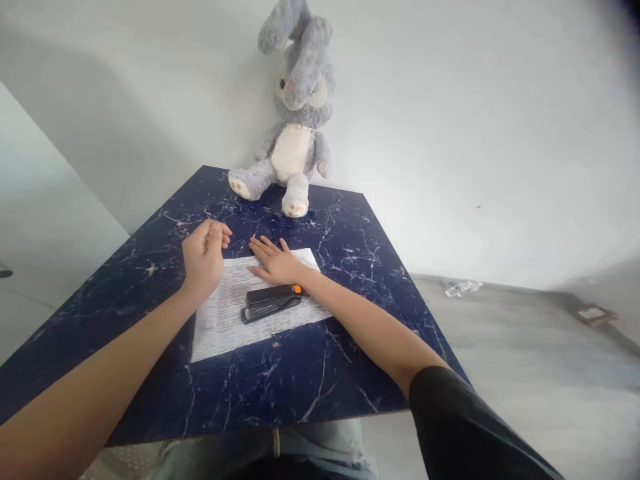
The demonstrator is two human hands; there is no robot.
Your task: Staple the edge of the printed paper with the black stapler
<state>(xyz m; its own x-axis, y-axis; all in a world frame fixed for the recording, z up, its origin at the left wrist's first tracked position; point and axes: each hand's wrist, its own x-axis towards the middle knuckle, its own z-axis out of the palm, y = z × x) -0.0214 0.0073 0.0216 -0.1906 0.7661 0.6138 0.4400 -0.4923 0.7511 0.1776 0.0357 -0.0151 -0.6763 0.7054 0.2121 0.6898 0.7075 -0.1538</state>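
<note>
A printed sheet of paper lies on a dark blue marbled table. A black stapler with an orange tip rests on the sheet. My right hand lies flat on the paper's far edge, fingers stretched out, just beyond the stapler. My left hand hovers at the paper's far left corner with its fingers curled inward; I cannot make out anything in them.
A grey plush rabbit sits at the far end of the table against a white wall. On the floor to the right lie a small clear object and a flat brown item.
</note>
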